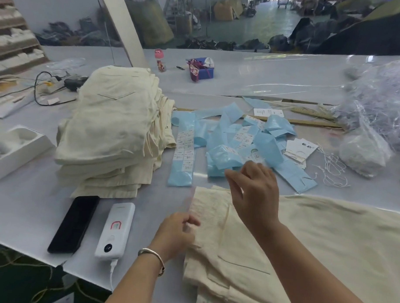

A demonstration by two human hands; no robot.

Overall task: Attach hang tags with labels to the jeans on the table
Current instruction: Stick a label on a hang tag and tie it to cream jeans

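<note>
A pair of cream jeans lies flat on the table in front of me. My left hand is at the jeans' left edge, fingers curled, pinching a pale blurred card that looks like a hang tag. My right hand hovers above the jeans' top edge with relaxed fingers, holding nothing that I can see. Just beyond it lie blue backing strips with white labels. White hang tags and loose white strings lie to the right of them. A stack of folded cream jeans stands at the left.
A black phone and a white power bank lie near the table's front left edge. A white tray sits far left, and crumpled plastic bags far right. A small bottle and a blue box stand at the back.
</note>
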